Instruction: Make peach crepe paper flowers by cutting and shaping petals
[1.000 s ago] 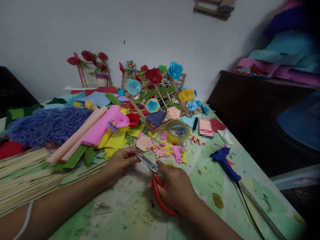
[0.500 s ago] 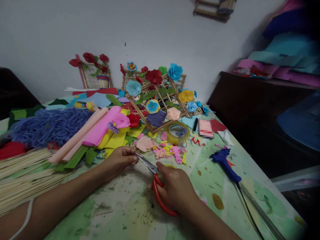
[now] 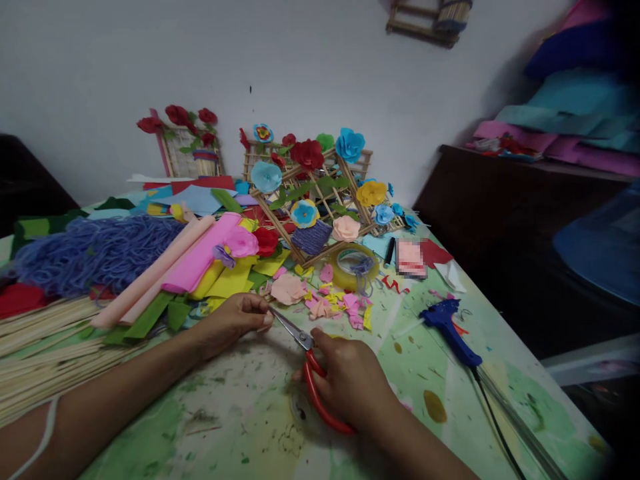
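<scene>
My right hand (image 3: 354, 379) is closed around the red handles of a pair of scissors (image 3: 304, 340). The metal blades point up and left, close together. At their tips my left hand (image 3: 241, 319) has its thumb and fingers pinched; anything between them is too small to make out. Just beyond the hands lie a peach paper piece (image 3: 289, 289) and several pink and yellow paper scraps (image 3: 353, 305). A roll of clear tape (image 3: 345, 277) sits behind these scraps.
To the right lies a blue glue gun (image 3: 453, 333) with its cord. Stick frames with paper flowers (image 3: 307, 155) stand at the back. Blue yarn (image 3: 100, 250), rolled pink paper (image 3: 200, 257) and thin wooden sticks (image 3: 55, 373) cover the left side of the table (image 3: 250, 413).
Both hands and the scissors have shifted very slightly left. The scissor tips stay beside the pinched left fingers, and the things on the table lie as before.
</scene>
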`<control>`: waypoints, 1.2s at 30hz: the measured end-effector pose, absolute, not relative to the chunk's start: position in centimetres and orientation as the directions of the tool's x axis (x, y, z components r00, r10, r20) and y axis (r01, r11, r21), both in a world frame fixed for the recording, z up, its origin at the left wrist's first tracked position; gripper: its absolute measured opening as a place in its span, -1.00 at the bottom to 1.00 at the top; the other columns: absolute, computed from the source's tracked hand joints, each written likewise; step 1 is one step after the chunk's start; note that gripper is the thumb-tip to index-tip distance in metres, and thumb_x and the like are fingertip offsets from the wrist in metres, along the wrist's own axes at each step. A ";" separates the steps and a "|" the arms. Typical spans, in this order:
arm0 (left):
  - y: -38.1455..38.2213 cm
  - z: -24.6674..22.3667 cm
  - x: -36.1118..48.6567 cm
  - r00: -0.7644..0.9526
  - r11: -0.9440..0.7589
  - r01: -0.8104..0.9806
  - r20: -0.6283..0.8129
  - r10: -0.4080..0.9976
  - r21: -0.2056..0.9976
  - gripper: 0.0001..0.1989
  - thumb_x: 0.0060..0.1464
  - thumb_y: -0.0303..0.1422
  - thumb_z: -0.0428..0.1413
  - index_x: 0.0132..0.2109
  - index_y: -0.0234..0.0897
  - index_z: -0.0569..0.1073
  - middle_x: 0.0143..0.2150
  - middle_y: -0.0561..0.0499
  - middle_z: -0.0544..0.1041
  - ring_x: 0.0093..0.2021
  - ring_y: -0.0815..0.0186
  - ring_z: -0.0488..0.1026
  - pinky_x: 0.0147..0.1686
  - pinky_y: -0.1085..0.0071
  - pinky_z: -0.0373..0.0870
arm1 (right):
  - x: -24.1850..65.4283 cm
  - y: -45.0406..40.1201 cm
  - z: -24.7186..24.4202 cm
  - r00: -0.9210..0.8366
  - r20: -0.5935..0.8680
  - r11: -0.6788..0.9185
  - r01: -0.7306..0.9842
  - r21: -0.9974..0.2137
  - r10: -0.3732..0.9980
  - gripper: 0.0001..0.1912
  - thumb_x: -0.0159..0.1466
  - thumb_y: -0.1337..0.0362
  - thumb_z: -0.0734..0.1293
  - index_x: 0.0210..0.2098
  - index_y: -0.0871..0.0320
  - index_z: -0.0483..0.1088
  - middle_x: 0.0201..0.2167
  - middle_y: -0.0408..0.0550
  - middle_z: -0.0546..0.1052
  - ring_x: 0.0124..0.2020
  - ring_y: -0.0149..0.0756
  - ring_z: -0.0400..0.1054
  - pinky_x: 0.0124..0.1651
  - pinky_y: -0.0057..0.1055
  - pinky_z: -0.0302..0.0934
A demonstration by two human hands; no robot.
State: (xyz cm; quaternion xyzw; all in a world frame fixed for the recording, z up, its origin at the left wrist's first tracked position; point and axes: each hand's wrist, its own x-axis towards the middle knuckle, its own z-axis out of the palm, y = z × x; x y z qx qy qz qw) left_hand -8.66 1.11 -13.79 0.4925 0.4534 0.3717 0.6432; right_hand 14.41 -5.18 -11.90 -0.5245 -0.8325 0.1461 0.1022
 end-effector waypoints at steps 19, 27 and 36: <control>0.6 -14.1 -7.7 0.180 0.195 -0.281 -0.148 0.972 0.940 -0.70 -0.27 -0.33 0.41 -0.36 -0.36 0.53 -0.46 0.05 0.49 -0.44 0.47 0.40 -0.40 0.65 0.37 | 14.5 -4.7 -12.4 -0.351 0.183 0.395 0.833 -0.386 0.918 -0.32 0.19 -0.13 0.26 0.13 0.22 0.33 -0.24 0.09 0.58 -0.25 -0.12 0.47 -0.26 -0.34 0.23; 0.0 -13.6 -7.2 0.145 0.251 -0.445 -0.208 0.967 0.860 -0.62 -0.33 -0.51 0.42 -0.26 -0.35 0.54 -0.37 0.01 0.56 -0.42 0.44 0.50 -0.35 0.61 0.50 | 14.4 -4.9 -12.4 -0.335 0.142 0.363 0.860 -0.357 0.932 -0.33 0.20 -0.12 0.24 0.17 0.16 0.29 -0.29 0.05 0.56 -0.30 -0.13 0.45 -0.29 -0.33 0.20; -0.1 -13.7 -7.0 0.154 0.278 -0.529 -0.231 0.961 0.802 -0.80 -0.18 -0.69 0.28 -0.36 -0.40 0.52 -0.40 0.02 0.53 -0.44 0.47 0.49 -0.36 0.62 0.53 | 14.4 -4.8 -12.3 -0.341 0.114 0.358 0.863 -0.356 0.933 -0.32 0.20 -0.11 0.25 0.18 0.16 0.28 -0.24 0.07 0.55 -0.26 -0.12 0.44 -0.26 -0.31 0.20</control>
